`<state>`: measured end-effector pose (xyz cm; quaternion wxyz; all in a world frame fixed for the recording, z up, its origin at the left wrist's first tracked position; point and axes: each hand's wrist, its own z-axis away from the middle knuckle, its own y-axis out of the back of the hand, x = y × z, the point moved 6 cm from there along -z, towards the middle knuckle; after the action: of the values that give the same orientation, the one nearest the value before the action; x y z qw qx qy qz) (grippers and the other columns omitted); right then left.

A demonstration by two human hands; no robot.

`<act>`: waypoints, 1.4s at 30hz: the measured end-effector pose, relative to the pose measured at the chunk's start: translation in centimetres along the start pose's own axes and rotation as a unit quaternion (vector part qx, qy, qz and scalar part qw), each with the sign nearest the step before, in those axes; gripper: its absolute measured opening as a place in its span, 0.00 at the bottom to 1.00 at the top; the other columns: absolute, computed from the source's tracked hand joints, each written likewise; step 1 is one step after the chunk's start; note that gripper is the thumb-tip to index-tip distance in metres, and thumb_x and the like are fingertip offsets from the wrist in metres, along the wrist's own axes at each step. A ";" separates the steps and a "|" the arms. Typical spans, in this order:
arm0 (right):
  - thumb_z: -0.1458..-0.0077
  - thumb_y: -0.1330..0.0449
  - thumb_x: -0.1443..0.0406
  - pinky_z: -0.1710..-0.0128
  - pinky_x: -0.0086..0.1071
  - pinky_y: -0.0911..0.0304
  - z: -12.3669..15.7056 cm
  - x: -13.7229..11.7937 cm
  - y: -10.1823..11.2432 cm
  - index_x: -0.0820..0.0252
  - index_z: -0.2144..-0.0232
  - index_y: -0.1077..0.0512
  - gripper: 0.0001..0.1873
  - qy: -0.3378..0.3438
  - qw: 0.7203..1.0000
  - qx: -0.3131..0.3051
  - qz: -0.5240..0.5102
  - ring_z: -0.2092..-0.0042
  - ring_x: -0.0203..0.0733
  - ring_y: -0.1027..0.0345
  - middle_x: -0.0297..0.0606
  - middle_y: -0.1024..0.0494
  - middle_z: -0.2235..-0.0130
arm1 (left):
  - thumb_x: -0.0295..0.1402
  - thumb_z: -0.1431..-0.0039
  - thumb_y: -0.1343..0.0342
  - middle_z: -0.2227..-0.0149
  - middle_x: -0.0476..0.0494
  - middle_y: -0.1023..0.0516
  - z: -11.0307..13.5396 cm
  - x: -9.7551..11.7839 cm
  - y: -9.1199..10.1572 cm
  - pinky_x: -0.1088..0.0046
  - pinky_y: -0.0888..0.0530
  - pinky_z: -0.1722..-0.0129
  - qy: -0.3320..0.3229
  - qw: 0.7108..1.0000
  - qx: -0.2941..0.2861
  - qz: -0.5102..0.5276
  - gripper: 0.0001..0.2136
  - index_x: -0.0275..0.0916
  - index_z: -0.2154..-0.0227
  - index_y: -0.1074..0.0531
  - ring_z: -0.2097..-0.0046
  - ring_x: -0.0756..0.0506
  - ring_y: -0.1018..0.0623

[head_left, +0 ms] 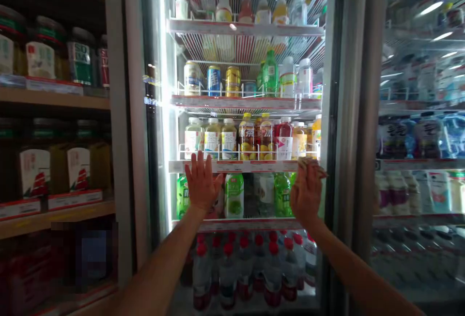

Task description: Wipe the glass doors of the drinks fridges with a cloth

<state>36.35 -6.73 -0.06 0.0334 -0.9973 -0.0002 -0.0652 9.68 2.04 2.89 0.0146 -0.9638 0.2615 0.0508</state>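
I face a lit drinks fridge with a glass door [163, 127]. My left hand [202, 182] lies flat against the glass with fingers stretched up, level with the price rail of the middle shelf [232, 166]. My right hand [307, 192] is raised near the door's right frame [329, 112]. Its fingers are curled over a crumpled brownish cloth [309, 164] pressed to the glass. Behind the hands stand green bottles [234, 195], with pale and yellow bottles [212, 139] one shelf higher.
Cans [214, 81] and more bottles fill the upper shelves; red-capped water bottles [243, 267] fill the bottom. A wooden shelf unit [54, 100] with jars and boxes stands at left. A second fridge door [417, 161] is at right.
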 end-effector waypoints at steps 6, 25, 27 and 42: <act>0.46 0.51 0.70 0.38 0.50 0.55 0.9 -5.0 -1.3 0.56 0.37 0.53 0.34 0.094 0.989 -0.098 -0.062 0.35 0.50 0.59 0.43 0.46 0.37 | 0.46 0.40 0.58 0.36 0.28 0.53 1.2 0.4 -0.3 0.51 0.55 0.38 -0.006 1.000 -0.019 0.000 0.32 0.31 0.38 0.52 0.34 0.37 0.59; 0.45 0.51 0.71 0.41 0.55 0.51 3.8 1.9 1.2 0.54 0.36 0.56 0.35 -0.024 0.999 -0.040 0.000 0.35 0.53 0.59 0.43 0.54 0.34 | 0.45 0.40 0.56 0.36 0.28 0.54 0.9 0.6 0.0 0.50 0.55 0.39 -0.016 1.000 -0.005 -0.006 0.33 0.32 0.38 0.55 0.34 0.36 0.58; 0.45 0.52 0.71 0.41 0.55 0.51 3.9 0.6 0.9 0.55 0.36 0.57 0.36 -0.017 0.998 -0.054 -0.020 0.34 0.53 0.60 0.44 0.54 0.34 | 0.45 0.40 0.56 0.36 0.28 0.54 1.0 0.6 -0.1 0.49 0.54 0.39 -0.009 1.000 -0.011 -0.003 0.33 0.32 0.38 0.55 0.34 0.36 0.58; 0.45 0.52 0.71 0.41 0.56 0.50 3.6 -2.2 0.1 0.56 0.36 0.57 0.36 0.019 0.996 -0.072 -0.045 0.35 0.53 0.59 0.45 0.52 0.35 | 0.45 0.40 0.56 0.36 0.29 0.51 1.4 0.6 -0.1 0.51 0.54 0.38 0.001 1.000 -0.005 -0.008 0.32 0.32 0.38 0.53 0.34 0.38 0.57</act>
<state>34.64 -6.53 -3.90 -0.0420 -0.9947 -0.0402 -0.0851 10.17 1.91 1.46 0.0103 -0.9659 0.2537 0.0509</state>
